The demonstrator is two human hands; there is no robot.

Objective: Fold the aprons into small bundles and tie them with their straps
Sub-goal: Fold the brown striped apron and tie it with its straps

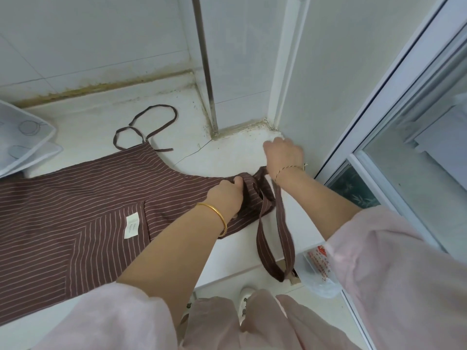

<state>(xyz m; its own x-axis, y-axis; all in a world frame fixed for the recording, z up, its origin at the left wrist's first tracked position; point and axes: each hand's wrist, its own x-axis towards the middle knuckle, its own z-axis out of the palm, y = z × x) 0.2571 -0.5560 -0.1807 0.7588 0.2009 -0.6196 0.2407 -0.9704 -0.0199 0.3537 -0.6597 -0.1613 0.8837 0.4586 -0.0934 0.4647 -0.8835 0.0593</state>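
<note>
Apron: a brown apron (pixel 75 198) with thin pale stripes lies spread flat on the white counter (pixel 227 152); its right end is gathered into a bunch near the wall corner.
Left hand: the left hand (pixel 225 195) grips the bunched right end of the apron, with the fingers curled into the fabric.
Right hand: the right hand (pixel 284 154) is just beyond the bunch, back turned up. Its fingers are curled under and hidden, and it holds the upper end of the wide strap (pixel 262 223).
Wide strap: it runs from the right hand down past the bunch and hangs as a long loop over the front edge of the counter.
Thin strap: a narrow brown strap (pixel 151 127) lies in loose curves on the counter behind the apron.
Label: a small white label (pixel 132 226) sits on the apron pocket.
Wrists: a gold bangle (pixel 214 213) on the left, a thin bracelet (pixel 288 170) on the right.
Left edge: a folded white cloth (pixel 22 137) lies on the counter and touches the apron.
Below the counter: a clear plastic bag (pixel 318 271) sits beside the hanging loop.
</note>
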